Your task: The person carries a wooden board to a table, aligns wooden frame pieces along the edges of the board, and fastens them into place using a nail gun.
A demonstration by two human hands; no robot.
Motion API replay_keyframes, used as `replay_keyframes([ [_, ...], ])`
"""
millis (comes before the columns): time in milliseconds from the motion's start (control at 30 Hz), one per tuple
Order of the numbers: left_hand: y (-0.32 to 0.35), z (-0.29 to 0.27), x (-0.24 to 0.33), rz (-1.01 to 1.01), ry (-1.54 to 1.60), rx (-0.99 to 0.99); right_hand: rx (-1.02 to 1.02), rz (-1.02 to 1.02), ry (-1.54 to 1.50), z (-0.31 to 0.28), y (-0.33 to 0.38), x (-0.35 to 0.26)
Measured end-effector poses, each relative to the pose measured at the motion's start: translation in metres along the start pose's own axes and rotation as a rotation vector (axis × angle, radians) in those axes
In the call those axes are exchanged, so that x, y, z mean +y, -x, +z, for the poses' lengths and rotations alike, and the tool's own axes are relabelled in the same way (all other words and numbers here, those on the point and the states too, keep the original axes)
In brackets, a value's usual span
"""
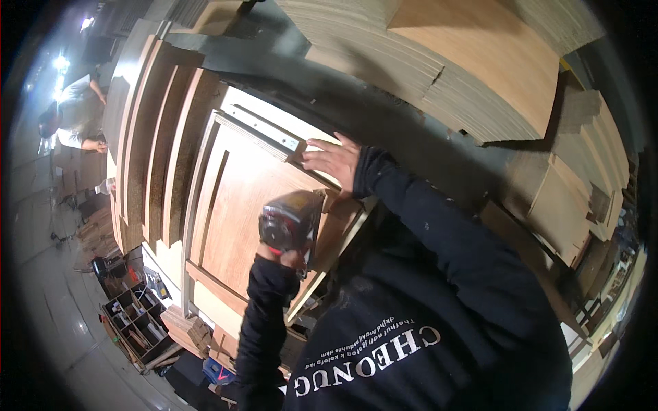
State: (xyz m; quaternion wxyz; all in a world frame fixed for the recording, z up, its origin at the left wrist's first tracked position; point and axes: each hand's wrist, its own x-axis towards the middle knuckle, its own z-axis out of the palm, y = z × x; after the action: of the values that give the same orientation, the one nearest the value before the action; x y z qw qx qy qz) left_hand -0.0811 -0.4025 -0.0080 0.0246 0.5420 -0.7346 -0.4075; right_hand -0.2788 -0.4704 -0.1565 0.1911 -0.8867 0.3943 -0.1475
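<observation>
My left hand (291, 257) is wrapped round the grip of a grey and black power tool, which looks like a nail gun (288, 222). The tool is slightly blurred and sits over the near right edge of a wooden cabinet frame (240, 205). My right hand (334, 159) lies with its fingers spread on the frame's upper right corner, beside the end of a pale metal rail (264, 130) with small holes. A strip of wood (329, 198) shows between the tool and my right hand. The tool's nose is hidden.
Several upright boards (154, 137) stand left of the frame. Stacked flat panels (480, 75) fill the far right, with more boards (562, 205) below them. A divided box (137, 322) of small parts sits at lower left. Another person (79, 113) is at far left.
</observation>
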Motion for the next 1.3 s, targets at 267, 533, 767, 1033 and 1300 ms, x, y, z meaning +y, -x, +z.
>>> replay_keyframes([
  [267, 0.129, 0.004, -0.024, -0.467, 0.736, 0.375, -0.124, 0.255, -0.157, -0.036, -0.001, -0.042],
  [533, 0.307, 0.001, -0.125, -0.648, -0.251, 0.663, 0.18, 0.562, -0.337, 0.009, -0.016, -0.074],
  [767, 0.441, 0.031, -0.266, -1.295, 0.0, 0.977, 0.138, 0.793, -0.016, 0.001, -0.026, -0.077],
  [1033, 0.526, 0.051, -0.443, -1.353, 0.058, 1.027, 0.078, 0.345, -0.52, 0.099, -0.079, -0.246],
  [1300, 0.517, 0.071, -0.438, -1.455, -0.091, 0.922, -0.31, -0.175, -0.306, 0.162, -0.176, -0.393],
])
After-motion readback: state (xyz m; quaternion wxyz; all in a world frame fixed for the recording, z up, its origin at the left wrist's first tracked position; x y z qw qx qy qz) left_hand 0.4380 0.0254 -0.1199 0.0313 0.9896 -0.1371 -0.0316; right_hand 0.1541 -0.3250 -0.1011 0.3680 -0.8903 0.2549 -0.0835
